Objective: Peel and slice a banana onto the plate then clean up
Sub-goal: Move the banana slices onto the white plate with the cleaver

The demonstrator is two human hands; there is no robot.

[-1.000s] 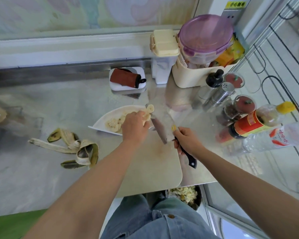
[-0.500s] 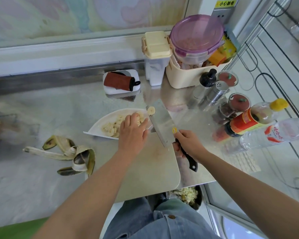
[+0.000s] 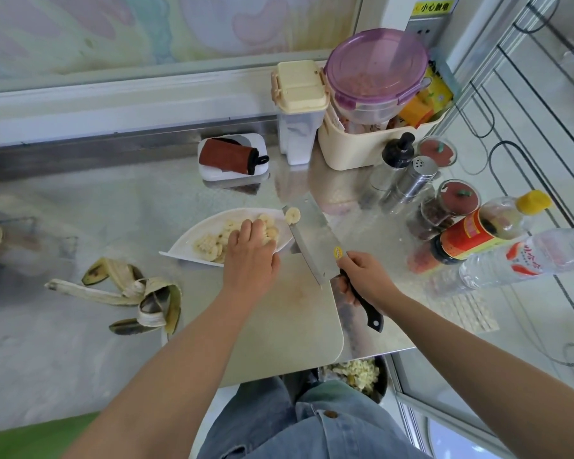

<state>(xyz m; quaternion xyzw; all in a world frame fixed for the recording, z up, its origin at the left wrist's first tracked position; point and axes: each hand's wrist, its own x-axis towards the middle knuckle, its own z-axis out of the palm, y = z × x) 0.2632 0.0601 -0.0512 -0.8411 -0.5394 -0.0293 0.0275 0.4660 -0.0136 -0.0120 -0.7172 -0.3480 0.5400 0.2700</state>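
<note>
A white plate (image 3: 183, 248) on the steel counter holds several banana slices (image 3: 209, 245). My left hand (image 3: 251, 256) reaches over the plate's near right part, fingertips on the slices. My right hand (image 3: 367, 278) grips the black handle of a cleaver (image 3: 312, 235), whose blade lies tilted just right of the plate. One banana slice (image 3: 292, 215) sticks to the blade near its far tip. The pale cutting board (image 3: 289, 319) lies under both wrists. The empty banana peel (image 3: 130, 293) lies left of the board.
Behind the plate sits a white dish with a brown roll (image 3: 232, 157). A cream caddy (image 3: 362, 147) with a purple-lidded tub, shakers (image 3: 411, 178), jars and bottles (image 3: 491, 230) crowd the right side. A bin of scraps (image 3: 355, 376) stands below the counter edge.
My left hand went from holding slices above the plate to resting on the slices in it. The cleaver tilted slightly, one slice still stuck near its tip.
</note>
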